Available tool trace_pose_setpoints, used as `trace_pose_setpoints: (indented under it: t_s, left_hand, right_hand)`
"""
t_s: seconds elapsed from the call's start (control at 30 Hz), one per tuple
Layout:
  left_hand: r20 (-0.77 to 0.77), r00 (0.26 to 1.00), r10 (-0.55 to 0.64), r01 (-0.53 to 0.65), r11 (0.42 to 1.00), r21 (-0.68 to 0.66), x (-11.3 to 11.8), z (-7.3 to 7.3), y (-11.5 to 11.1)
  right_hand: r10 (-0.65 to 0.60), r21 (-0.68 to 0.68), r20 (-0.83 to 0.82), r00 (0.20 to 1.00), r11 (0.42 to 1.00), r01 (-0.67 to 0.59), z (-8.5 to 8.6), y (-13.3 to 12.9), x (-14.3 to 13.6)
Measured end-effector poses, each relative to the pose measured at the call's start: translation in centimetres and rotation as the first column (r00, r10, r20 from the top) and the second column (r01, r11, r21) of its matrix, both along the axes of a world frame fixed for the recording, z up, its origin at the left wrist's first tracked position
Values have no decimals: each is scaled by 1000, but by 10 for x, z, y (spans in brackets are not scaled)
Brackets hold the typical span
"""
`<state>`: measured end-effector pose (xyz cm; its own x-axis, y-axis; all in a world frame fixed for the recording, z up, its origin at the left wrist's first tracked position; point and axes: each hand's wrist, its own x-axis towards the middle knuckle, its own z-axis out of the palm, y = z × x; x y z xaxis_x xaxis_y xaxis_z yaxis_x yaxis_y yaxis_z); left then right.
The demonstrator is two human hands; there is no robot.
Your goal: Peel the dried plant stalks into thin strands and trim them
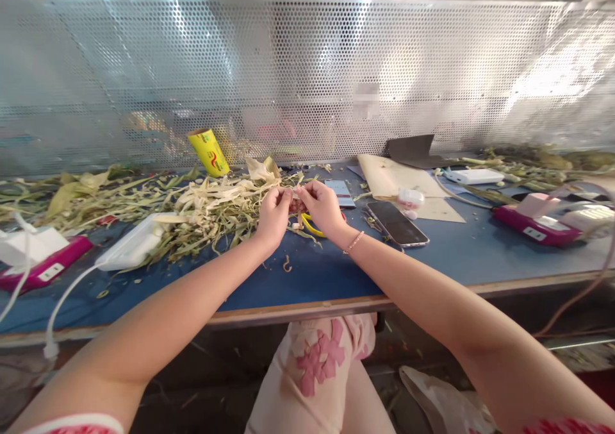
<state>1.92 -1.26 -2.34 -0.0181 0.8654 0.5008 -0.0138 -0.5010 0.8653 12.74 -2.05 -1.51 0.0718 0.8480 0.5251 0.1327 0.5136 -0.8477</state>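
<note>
My left hand (275, 215) and my right hand (320, 208) meet over the blue table, thumbs and fingertips pinched close together. Between them is a small reddish-brown piece (296, 206), too small and covered to name. Both hands appear closed on it. Just below my right hand lies a yellow loop (312, 227), perhaps a handle, partly hidden by the fingers. A heap of dried, pale green plant leaves and stems (211, 206) spreads beside my left hand. A curled scrap (287, 264) lies on the table below the hands.
A yellow tube (208, 152) stands tilted among the leaves. Right of my hands lie a phone (398, 224), a small clear container (410, 198) and cardboard (398, 177). Magenta power strips (533, 226) with cords sit at both sides. A perforated metal screen (307, 68) closes the back.
</note>
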Motion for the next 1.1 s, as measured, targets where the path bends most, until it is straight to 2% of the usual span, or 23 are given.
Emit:
trace_pose_setpoints:
  t_s: [0.33,0.67,0.8,0.97,1.1]
  left_hand:
    - [-124,971,203,-185,972,145,-4,2,-3]
    - [-209,971,115,-75,979,192,-4,9,-12]
    - [-220,968,119,-72,975,212,-3,9,-13]
    - [-124,982,142,-123,981,150,-4,8,-8]
    - [-6,994,109,-108,991,75,-5,7,-1]
  right_hand:
    - [5,125,114,994,992,-20,0,-7,-2]
    - [86,18,-106,991,996,-84,3,-2,1]
    - [102,-21,-208,973,994,-108,4,-1,0]
    - [129,-20,-213,968,990,-136,4,-2,-1]
    - [199,4,-173,965,979,-202,5,-4,-1]
